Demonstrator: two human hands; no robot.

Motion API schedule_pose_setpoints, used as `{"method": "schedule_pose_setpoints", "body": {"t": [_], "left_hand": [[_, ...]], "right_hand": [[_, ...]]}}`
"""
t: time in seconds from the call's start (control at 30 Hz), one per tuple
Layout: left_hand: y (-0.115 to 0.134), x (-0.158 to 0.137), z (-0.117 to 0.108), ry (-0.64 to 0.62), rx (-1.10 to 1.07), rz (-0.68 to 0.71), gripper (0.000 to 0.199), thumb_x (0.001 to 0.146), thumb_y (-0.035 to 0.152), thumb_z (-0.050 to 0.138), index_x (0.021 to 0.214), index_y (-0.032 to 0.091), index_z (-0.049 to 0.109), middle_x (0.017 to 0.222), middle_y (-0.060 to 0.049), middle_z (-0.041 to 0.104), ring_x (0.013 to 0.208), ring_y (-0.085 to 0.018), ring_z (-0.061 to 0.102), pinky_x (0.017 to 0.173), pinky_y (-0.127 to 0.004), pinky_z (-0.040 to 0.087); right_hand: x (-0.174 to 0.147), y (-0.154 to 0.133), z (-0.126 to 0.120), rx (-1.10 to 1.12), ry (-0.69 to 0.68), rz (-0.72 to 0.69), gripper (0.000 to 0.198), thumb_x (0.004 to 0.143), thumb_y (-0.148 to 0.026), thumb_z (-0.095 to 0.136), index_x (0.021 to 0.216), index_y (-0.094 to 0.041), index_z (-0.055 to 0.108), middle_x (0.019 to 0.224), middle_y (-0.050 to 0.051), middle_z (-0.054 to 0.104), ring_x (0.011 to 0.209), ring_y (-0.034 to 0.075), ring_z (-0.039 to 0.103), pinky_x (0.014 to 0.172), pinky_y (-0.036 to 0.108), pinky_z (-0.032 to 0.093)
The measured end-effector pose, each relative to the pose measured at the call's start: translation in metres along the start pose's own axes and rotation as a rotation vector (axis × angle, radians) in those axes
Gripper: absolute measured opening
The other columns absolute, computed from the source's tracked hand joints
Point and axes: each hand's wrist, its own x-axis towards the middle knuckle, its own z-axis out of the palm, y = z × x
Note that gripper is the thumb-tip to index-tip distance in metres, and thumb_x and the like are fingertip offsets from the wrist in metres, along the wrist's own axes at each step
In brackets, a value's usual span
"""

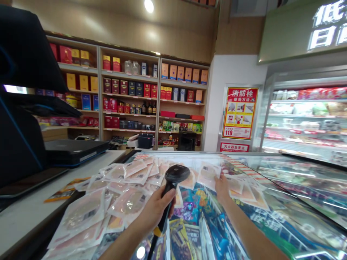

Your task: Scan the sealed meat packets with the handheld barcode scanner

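My left hand (159, 206) is wrapped round the handle of a black handheld barcode scanner (177, 174), held upright with its head tilted forward and its cable running down. Farther right, my right hand (222, 185) grips the edge of a flat, clear-wrapped packet (208, 173) with a barcode label. To the left of the scanner, many similar flat packets (130, 202) lie overlapping in a heap on the glass top. Several more packets (245, 189) lie to the right of my right hand. What is inside the packets is pale and round, its kind unclear.
Under the glass lid of the chest freezer (187, 236) lie colourful bagged goods. A black checkout terminal (21, 108) and a dark flat device (76, 150) stand on the white counter at left. Shelves (130, 97) of boxed goods line the back wall; a refrigerated display (309, 122) stands at right.
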Motion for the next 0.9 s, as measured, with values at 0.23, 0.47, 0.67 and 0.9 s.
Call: {"method": "schedule_pose_setpoints", "body": {"t": [0.23, 0.47, 0.67, 0.9], "left_hand": [[0.008, -0.007, 0.004, -0.122, 0.019, 0.002, 0.026, 0.071, 0.041, 0.043, 0.064, 0.016, 0.042, 0.049, 0.005, 0.044, 0.038, -0.004, 0.037, 0.039, -0.017, 0.027], [0.007, -0.006, 0.003, -0.1, 0.024, -0.009, 0.028, 0.07, 0.044, 0.043, 0.064, 0.016, 0.042, 0.05, 0.004, 0.045, 0.038, -0.004, 0.037, 0.039, -0.018, 0.027], [0.003, 0.001, 0.002, 0.014, 0.024, -0.043, 0.03, 0.063, 0.046, 0.048, 0.061, 0.017, 0.041, 0.047, 0.006, 0.044, 0.035, -0.005, 0.039, 0.037, -0.019, 0.029], [0.011, -0.007, 0.007, 0.045, 0.035, -0.052, 0.028, 0.065, 0.044, 0.046, 0.061, 0.017, 0.041, 0.045, 0.006, 0.044, 0.035, -0.004, 0.038, 0.037, -0.018, 0.027]], "right_hand": [[-0.005, -0.007, -0.003, 0.184, -0.009, 0.105, 0.035, 0.065, -0.033, 0.035, 0.093, -0.015, 0.042, 0.089, 0.008, 0.056, 0.075, 0.016, 0.054, 0.06, 0.024, 0.043], [-0.002, -0.01, -0.007, 0.027, 0.034, 0.048, 0.035, 0.067, -0.028, 0.033, 0.097, -0.012, 0.043, 0.082, 0.009, 0.058, 0.071, 0.016, 0.054, 0.059, 0.024, 0.042], [0.007, -0.014, -0.045, -0.448, 0.118, -0.136, 0.046, 0.071, -0.019, 0.03, 0.117, -0.014, 0.033, 0.085, 0.008, 0.057, 0.077, 0.019, 0.054, 0.067, 0.029, 0.037], [-0.008, 0.004, -0.073, -1.062, 0.036, -0.254, 0.036, 0.075, -0.03, 0.029, 0.106, -0.024, 0.048, 0.115, 0.011, 0.042, 0.108, 0.029, 0.033, 0.078, 0.049, 0.029]]}}
